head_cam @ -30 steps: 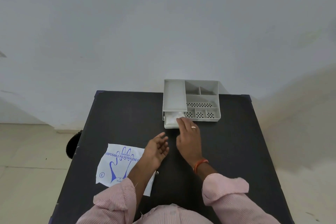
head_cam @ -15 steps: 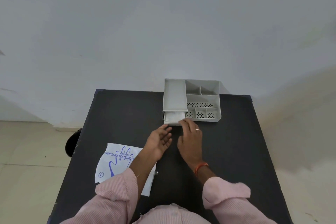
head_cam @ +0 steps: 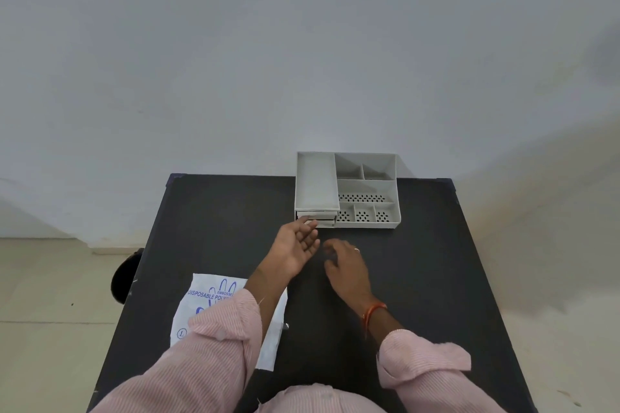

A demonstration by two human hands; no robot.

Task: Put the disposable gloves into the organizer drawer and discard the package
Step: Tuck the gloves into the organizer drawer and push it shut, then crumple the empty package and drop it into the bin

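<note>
A grey organizer (head_cam: pixel 365 191) with several compartments stands at the far edge of the black table (head_cam: pixel 419 278). Its drawer (head_cam: pixel 323 220) at the front left is pushed nearly shut, and no gloves show in it. My left hand (head_cam: pixel 297 246) is open, fingertips touching the drawer front. My right hand (head_cam: pixel 345 265) hovers just right of it above the table, fingers loosely curled, holding nothing. The white glove package (head_cam: pixel 208 298) with blue print lies flat near the table's left edge, partly under my left sleeve.
A dark round object (head_cam: pixel 125 275) sits on the floor beside the table's left edge. A plain wall rises behind the table, and tiled floor shows at left. Bare tabletop lies to the right of my right hand.
The drawer, open with white gloves showing, has slid almost shut. My right hand drew back from it toward me. My left hand moved forward to the drawer front.
</note>
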